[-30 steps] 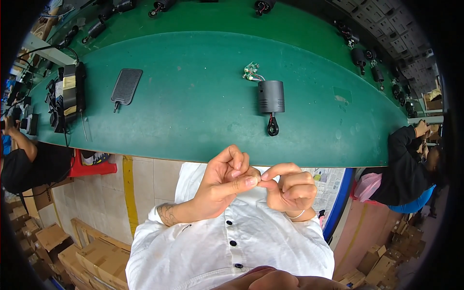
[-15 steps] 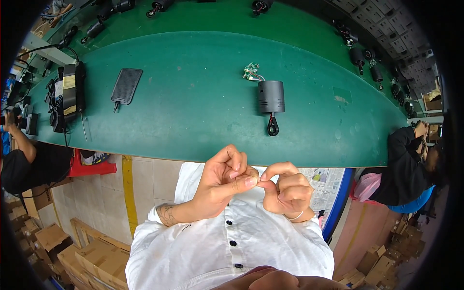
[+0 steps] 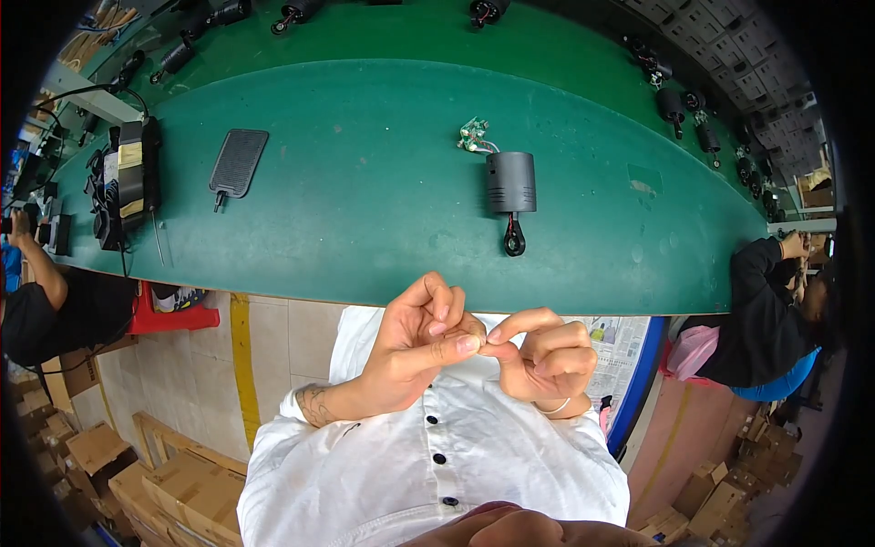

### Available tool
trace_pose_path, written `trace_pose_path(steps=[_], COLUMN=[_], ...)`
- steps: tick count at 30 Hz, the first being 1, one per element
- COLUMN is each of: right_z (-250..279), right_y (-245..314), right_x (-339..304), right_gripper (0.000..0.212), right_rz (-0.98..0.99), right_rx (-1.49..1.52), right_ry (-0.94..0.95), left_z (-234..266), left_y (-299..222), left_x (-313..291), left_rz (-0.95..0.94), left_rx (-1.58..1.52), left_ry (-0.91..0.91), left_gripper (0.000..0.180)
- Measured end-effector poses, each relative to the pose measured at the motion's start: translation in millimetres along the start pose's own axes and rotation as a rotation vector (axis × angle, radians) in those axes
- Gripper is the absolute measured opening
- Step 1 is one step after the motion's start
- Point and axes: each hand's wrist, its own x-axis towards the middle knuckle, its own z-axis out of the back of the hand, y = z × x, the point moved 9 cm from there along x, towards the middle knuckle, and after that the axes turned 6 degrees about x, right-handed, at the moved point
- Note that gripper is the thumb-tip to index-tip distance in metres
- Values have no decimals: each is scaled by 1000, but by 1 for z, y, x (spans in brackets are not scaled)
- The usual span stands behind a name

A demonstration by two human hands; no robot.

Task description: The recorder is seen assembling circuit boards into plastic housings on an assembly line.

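Observation:
My left hand (image 3: 412, 339) and my right hand (image 3: 544, 357) meet fingertip to fingertip in front of my chest, just off the table's near edge. Thumb and forefinger of each are pinched together; whatever lies between them is too small to make out. Beyond them on the green table (image 3: 365, 219) lies a black cylindrical housing (image 3: 512, 182). A black ring-ended stem (image 3: 514, 239) with a red wire points from it toward me. At its far end a small green circuit board (image 3: 473, 135) hangs on pale wires.
On the left lie a flat black ribbed plate (image 3: 240, 162), a thin screwdriver (image 3: 158, 239) and a black device with yellowish tape (image 3: 132, 173). Similar black housings (image 3: 672, 105) line a green surface behind. People sit at left (image 3: 64, 310) and right (image 3: 761, 310); cardboard boxes (image 3: 196, 483) stand below left.
Both hands keep their pinch at nearly the same spot. My right hand's other fingers have shifted slightly to the right. The things on the table have not moved.

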Motion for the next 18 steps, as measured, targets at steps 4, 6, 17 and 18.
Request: trace_pose_path(steps=[4, 6, 17, 18], right_z=[-1, -3, -9, -9], right_y=[0, 1, 4, 4], right_x=[3, 3, -1, -2], right_gripper=[41, 42, 48, 48], right_rz=[-9, 6, -28, -26], right_rx=[-8, -7, -132, -135], right_ry=[14, 38, 93, 83], left_z=[0, -1, 1, 1], left_y=[-1, -2, -4, -4], left_x=[0, -1, -3, -3], left_rz=[18, 22, -22, -30], left_rx=[-20, 7, 85, 88], left_ry=[14, 16, 9, 10], left_gripper=[32, 32, 31, 31])
